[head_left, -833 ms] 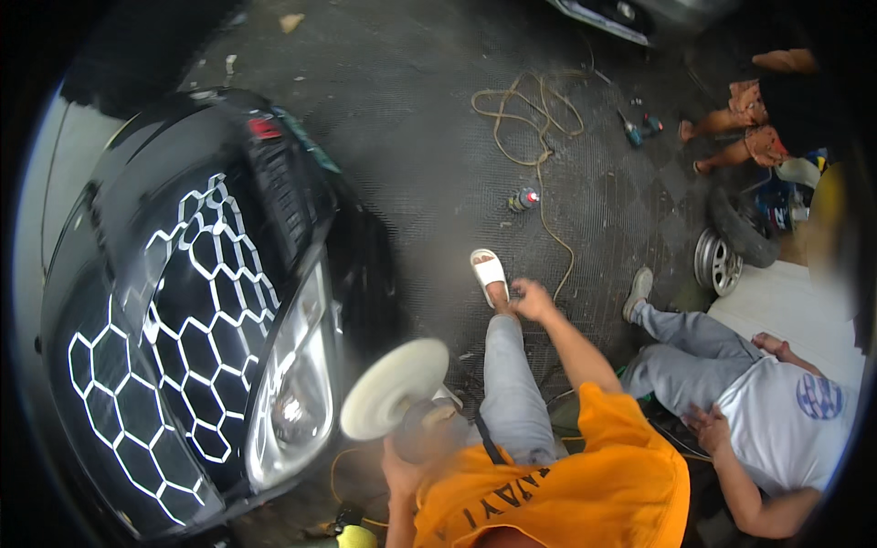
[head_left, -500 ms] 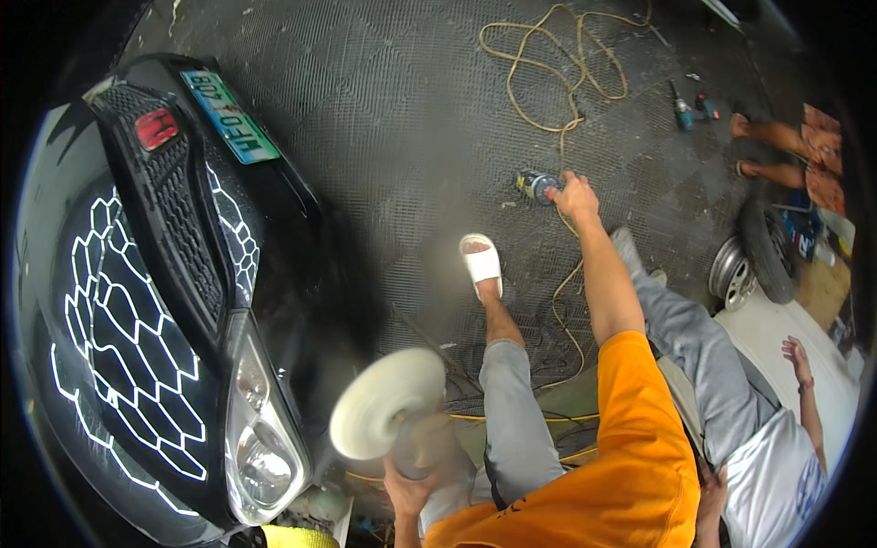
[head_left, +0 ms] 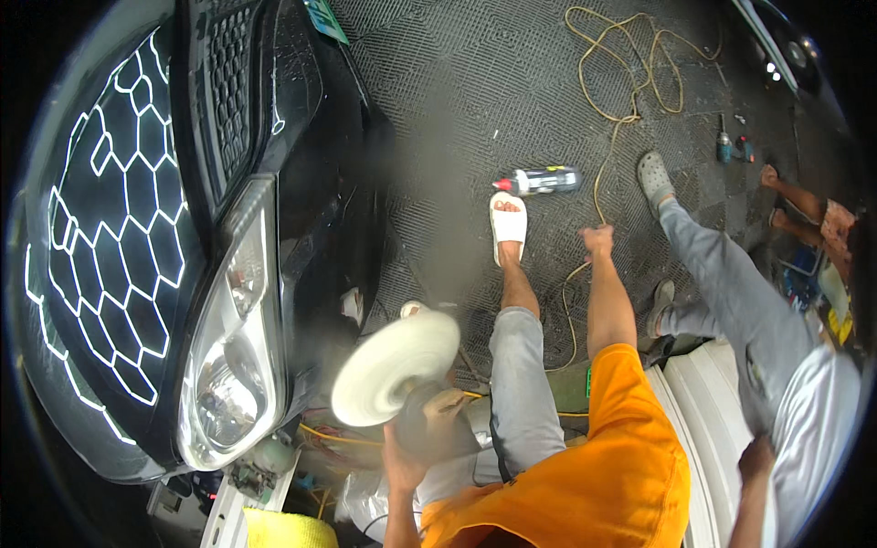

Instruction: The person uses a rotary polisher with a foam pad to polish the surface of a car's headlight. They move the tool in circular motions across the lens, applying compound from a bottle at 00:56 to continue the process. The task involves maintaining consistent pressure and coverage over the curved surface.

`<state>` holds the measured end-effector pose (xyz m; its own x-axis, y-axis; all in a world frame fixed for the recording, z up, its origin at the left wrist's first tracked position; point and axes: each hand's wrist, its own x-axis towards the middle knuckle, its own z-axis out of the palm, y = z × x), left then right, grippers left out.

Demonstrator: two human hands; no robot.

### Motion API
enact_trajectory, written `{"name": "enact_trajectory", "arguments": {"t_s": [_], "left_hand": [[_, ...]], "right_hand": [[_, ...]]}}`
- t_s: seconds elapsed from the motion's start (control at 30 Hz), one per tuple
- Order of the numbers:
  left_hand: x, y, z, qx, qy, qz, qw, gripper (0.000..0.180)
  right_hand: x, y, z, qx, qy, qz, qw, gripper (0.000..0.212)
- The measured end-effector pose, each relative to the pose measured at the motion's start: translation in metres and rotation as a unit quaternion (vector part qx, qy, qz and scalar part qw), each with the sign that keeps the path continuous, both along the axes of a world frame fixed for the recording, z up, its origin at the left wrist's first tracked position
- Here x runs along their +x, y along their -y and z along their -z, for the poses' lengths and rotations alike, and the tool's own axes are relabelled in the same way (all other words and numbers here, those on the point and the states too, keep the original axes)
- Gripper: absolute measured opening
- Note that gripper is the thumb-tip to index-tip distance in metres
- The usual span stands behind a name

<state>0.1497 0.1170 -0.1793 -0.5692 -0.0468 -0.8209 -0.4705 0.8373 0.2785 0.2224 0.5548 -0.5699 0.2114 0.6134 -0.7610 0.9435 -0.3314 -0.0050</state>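
My left hand (head_left: pixel 402 466) grips a polisher (head_left: pixel 438 425) beside the black car's headlight. The round white pad (head_left: pixel 395 370) is smeared by motion. My right arm stretches out over the floor, with the fingers of my right hand (head_left: pixel 598 240) looking curled. A yellow cord (head_left: pixel 598 173) runs up to that hand and shows again below it; whether I hold it I cannot tell. Beyond my foot in its white slipper (head_left: pixel 509 228) is a bottle (head_left: pixel 544 180) with a red tip pointing left, apart from my hand. Whether it lies on the floor or is in the air is unclear.
The black car (head_left: pixel 320 183) fills the left side. At right stands a person in grey trousers (head_left: pixel 731 274) and clogs. A power drill (head_left: pixel 723 144) lies on the patterned floor (head_left: pixel 438 119). A yellow cloth (head_left: pixel 288 530) is at the lower edge, and white panels (head_left: pixel 708 411) are at right.
The bottle has left my right hand and turned, its red tip now pointing left. My view has shifted, bringing the headlight nearer. The person at right has changed stance.
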Motion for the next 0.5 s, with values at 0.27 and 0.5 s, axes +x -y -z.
{"name": "enact_trajectory", "arguments": {"t_s": [0.27,0.5], "left_hand": [[0.029,0.086,0.027,-0.005,0.005,0.012,1.0,0.095],[0.044,0.078,0.063,-0.057,0.002,-0.053,0.997,0.096]], "right_hand": [[-0.022,0.037,0.105,-0.114,-0.186,0.28,0.935,0.09],[-0.073,0.058,0.214,-0.009,-0.255,0.46,0.851,0.084]]}}
